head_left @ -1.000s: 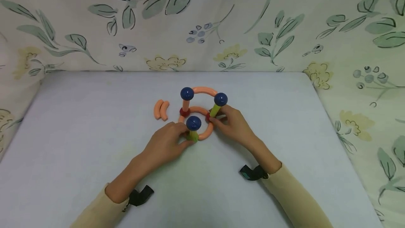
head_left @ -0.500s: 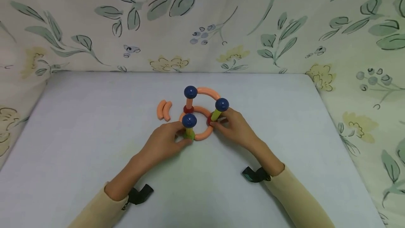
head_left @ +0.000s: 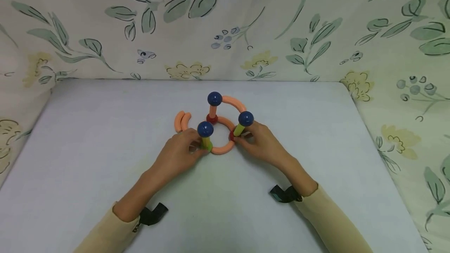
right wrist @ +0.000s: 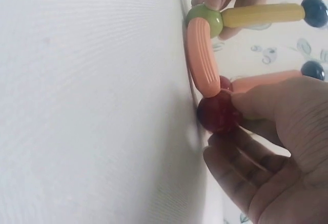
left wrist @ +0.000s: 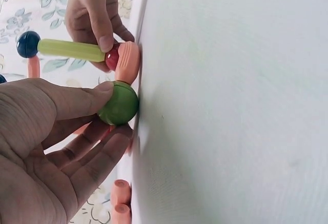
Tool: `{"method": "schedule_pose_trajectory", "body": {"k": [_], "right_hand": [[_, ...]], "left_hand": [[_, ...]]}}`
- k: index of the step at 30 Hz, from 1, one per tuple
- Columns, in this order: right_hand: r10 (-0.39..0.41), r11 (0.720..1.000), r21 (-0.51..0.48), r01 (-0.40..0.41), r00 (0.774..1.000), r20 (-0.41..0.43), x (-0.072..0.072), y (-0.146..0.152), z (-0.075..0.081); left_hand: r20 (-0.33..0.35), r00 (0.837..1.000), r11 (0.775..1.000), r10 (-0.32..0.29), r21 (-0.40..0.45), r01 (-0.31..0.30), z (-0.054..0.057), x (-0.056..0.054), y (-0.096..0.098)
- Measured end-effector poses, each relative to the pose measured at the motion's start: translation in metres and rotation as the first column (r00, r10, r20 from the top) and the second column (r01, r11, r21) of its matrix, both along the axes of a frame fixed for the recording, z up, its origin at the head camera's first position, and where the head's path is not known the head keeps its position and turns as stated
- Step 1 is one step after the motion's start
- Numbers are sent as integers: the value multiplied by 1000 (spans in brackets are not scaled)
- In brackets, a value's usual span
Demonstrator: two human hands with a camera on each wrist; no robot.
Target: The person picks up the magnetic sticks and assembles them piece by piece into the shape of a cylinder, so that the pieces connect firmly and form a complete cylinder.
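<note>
A toy frame of balls and sticks stands between both hands. My left hand [head_left: 177,151] pinches its green ball [left wrist: 119,103] between thumb and fingers, low by the table. Across the ring, my right hand [head_left: 263,140] holds a red ball [right wrist: 218,112]. A curved orange stick [head_left: 222,150] joins these two balls. Another red ball [head_left: 212,119] sits at the far side. Yellow [right wrist: 264,15], lime [left wrist: 72,49] and orange [head_left: 213,111] sticks rise to three blue balls [head_left: 205,129]. An upper curved stick [head_left: 234,103] links the far and right blue balls. The ring's left side is hidden.
Two loose curved orange sticks [head_left: 182,121] lie on the white table [head_left: 105,128], just beyond my left hand. Floral cloth [head_left: 225,22] hangs behind the table's far edge. A black wrist camera [head_left: 285,194] sits at each sleeve.
The frame has turned clockwise as seen from above. My left hand has moved left and slightly away with the green ball; the far blue ball has shifted right. Both hands keep their hold.
</note>
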State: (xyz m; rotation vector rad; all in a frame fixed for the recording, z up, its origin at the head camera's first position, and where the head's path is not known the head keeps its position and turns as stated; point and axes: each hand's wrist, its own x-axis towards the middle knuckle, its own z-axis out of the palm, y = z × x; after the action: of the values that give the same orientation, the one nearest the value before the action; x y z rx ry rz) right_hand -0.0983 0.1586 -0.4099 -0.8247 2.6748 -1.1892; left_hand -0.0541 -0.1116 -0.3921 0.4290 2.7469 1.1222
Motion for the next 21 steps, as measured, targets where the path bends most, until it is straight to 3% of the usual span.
{"method": "schedule_pose_trajectory", "body": {"k": [21], "right_hand": [[4, 1000, -10, -4, 1000, 12, 0, -1, -1]], "left_hand": [[-45, 999, 999, 14, -39, -16, -4, -2, -6]]}}
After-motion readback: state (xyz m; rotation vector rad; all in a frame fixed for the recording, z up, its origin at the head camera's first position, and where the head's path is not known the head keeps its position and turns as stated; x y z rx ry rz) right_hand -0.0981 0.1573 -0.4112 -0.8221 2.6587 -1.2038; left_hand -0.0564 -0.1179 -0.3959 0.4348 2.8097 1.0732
